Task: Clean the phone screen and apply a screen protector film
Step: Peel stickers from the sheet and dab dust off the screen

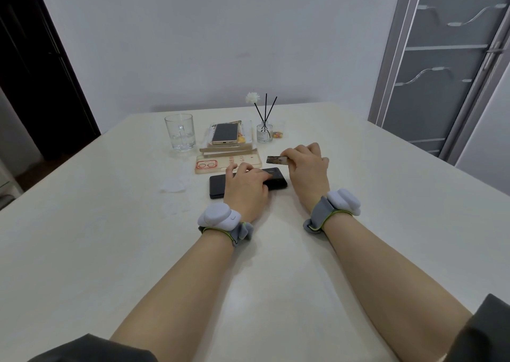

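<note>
Two hands work one black phone (pixel 248 182) lying crosswise on the desk (pixel 110 196): left hand (pixel 245 185) pressed flat on it, right hand (pixel 306 165) fingers pinching a small packet (pixel 276 159) just above its right end.

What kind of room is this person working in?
Probably a home dining area: a cream-white table holding a clear drinking glass and a small reed diffuser bottle, with a grey frosted-glass sliding door beside it.

Glossy black phone (pixel 218 186), smooth cream table (pixel 110 223)
</note>
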Tool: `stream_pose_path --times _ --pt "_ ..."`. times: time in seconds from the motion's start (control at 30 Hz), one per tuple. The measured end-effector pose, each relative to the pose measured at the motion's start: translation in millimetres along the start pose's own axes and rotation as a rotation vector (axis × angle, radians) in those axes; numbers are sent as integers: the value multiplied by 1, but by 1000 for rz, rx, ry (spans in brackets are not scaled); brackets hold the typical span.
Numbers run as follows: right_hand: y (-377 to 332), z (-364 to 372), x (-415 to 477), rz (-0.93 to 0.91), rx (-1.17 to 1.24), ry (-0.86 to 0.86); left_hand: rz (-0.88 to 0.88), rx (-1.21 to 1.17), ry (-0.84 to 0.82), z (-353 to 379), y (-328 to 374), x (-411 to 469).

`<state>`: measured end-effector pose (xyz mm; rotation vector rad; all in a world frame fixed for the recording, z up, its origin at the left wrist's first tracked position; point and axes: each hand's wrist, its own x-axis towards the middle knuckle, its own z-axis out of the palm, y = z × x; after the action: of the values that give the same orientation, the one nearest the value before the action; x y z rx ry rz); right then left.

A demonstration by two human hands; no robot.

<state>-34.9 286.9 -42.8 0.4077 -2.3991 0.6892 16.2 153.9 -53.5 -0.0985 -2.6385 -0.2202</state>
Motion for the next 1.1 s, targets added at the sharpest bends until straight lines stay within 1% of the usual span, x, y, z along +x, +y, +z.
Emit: stream_pose_path --times 0.1,0.2,0.3,0.43,0.6,0.67,0.73,0.83,0.97,1.1 --pt "1 0 1 13 14 6 -27 17 -5 2 -1 0" --pt "-1 -4 1 33 142 43 -66 5 -19 3 -3 0" --pt "-3 -8 0 140 187 80 -94 5 -51 3 -4 0" --pt "-1 -6 0 279 227 38 -90 -3 -69 0 -2 -1" --pt "3 -4 2 383 434 81 -90 14 -71 -2 -2 -2" --pt "3 -3 5 392 486 75 -95 11 -84 -2 -2 -1" --pt "3 -2 8 420 606 62 -93 7 -86 -1 -2 -1" --pt "8 0 13 513 826 52 -85 -3 -76 2 -2 0" --pt "16 2 18 670 1082 -3 -90 -25 -64 5 -2 2" --pt "16 8 23 760 1216 -16 -102 -13 -32 9 0 8"
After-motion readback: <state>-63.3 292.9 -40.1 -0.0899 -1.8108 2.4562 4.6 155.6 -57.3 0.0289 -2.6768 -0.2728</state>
